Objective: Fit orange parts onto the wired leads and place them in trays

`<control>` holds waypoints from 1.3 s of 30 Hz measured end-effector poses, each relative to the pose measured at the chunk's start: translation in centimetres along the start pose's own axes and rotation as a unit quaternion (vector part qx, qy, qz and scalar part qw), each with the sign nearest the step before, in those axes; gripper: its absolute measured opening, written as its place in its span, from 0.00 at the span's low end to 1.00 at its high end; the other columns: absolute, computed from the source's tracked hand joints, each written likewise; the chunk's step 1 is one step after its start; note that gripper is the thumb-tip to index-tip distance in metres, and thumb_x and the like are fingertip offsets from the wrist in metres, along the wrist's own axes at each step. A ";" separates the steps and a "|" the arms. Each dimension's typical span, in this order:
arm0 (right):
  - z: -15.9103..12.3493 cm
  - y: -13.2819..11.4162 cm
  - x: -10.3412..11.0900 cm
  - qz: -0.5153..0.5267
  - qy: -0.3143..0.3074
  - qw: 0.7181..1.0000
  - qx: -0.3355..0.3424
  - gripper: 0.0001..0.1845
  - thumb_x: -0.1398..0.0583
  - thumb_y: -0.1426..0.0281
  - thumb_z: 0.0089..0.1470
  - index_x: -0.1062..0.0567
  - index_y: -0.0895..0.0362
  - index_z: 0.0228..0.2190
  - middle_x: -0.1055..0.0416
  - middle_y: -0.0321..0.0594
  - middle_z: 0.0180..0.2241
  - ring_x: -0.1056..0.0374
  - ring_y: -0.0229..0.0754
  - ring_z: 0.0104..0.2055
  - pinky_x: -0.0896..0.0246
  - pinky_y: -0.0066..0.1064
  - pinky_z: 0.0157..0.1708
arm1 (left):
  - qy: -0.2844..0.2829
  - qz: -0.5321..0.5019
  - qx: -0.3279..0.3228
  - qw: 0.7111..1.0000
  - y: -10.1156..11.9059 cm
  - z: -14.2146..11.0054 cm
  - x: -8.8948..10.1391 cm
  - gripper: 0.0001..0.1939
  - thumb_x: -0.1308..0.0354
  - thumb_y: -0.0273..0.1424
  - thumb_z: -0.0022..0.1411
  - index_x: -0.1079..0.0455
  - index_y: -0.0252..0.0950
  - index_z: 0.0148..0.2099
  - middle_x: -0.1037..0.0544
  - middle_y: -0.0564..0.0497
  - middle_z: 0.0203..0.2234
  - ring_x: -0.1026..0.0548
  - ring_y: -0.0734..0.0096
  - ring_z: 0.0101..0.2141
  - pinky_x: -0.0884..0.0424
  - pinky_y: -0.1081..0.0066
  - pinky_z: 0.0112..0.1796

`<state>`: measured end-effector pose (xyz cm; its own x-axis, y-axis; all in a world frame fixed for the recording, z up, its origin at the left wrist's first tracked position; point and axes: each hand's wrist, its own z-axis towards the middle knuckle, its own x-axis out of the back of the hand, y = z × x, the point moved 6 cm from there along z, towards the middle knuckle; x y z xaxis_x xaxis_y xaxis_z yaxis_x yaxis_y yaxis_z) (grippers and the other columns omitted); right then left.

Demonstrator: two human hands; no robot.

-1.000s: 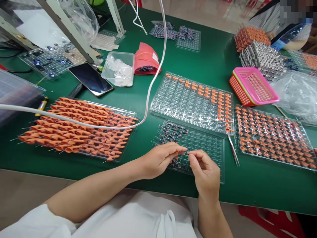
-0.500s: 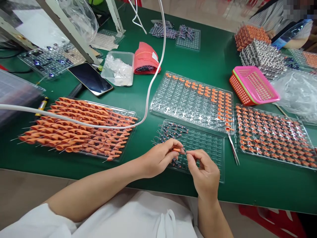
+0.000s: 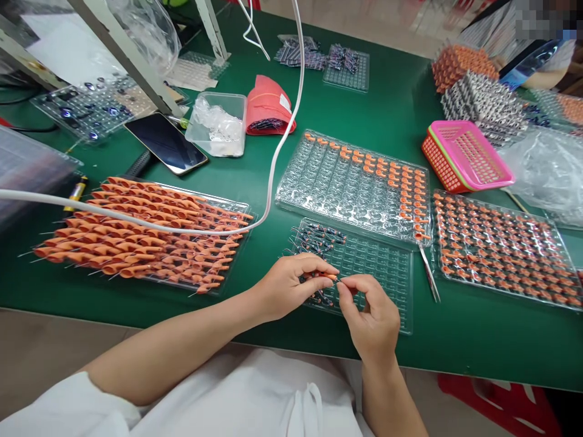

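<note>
In the head view, my left hand (image 3: 289, 285) is closed around a small orange piece (image 3: 331, 277), its thumb and fingers pinching it near the tip. My right hand (image 3: 374, 315) meets it there, thumb and forefinger pressed together at the piece's right end; what they grip is too small to make out. Both hands hover over a clear moulded tray (image 3: 387, 282). Small dark pieces with thin wires (image 3: 319, 237) lie in a heap on the tray's left part, partly hidden by my left hand.
Behind is a clear tray partly filled with orange parts (image 3: 403, 188); tweezers (image 3: 429, 273) lie beside it. A full tray (image 3: 505, 252) sits right, stacked orange pieces (image 3: 150, 237) left. A white cable (image 3: 273, 176) arches across. Pink basket (image 3: 478, 152), phone (image 3: 166, 142) and a co-worker's arm (image 3: 542, 82) are farther off.
My right hand has shifted slightly left, closer to my left hand. My left thumb and fingers have straightened and closed further over the orange piece.
</note>
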<state>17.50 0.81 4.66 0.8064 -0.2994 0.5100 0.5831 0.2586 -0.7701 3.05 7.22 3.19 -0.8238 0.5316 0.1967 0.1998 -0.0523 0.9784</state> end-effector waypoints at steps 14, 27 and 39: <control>0.2 0.0 0.1 0.016 -0.056 0.998 -0.011 0.06 0.40 0.77 0.59 0.27 0.54 0.36 0.26 0.35 0.32 0.30 0.36 0.33 0.37 0.27 0.33 | -0.006 0.008 0.003 1.000 -0.2 0.1 0.5 0.08 0.36 0.29 0.59 0.21 0.34 0.41 0.20 0.50 0.30 0.24 0.70 0.31 0.30 0.73 0.36; -0.6 1.1 0.3 0.100 -0.039 0.993 -0.052 0.10 0.37 0.76 0.57 0.27 0.51 0.39 0.27 0.35 0.36 0.30 0.38 0.38 0.33 0.28 0.37 | -0.041 -0.090 0.049 0.994 -0.2 0.0 -0.1 0.08 0.35 0.29 0.56 0.21 0.33 0.39 0.19 0.51 0.30 0.24 0.73 0.30 0.30 0.76 0.34; -0.6 1.1 0.6 0.107 -0.019 0.992 -0.061 0.09 0.37 0.76 0.55 0.25 0.52 0.38 0.26 0.37 0.35 0.29 0.39 0.36 0.32 0.30 0.35 | 0.011 -0.026 -0.051 0.998 0.6 -0.2 0.6 0.08 0.35 0.29 0.59 0.21 0.32 0.41 0.20 0.49 0.29 0.25 0.71 0.30 0.30 0.73 0.35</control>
<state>18.55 0.36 3.92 0.9148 -0.2142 0.3425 0.3840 0.1981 -0.9018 2.60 7.33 3.91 -0.8427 0.5180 0.1466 0.1029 -0.1124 0.9883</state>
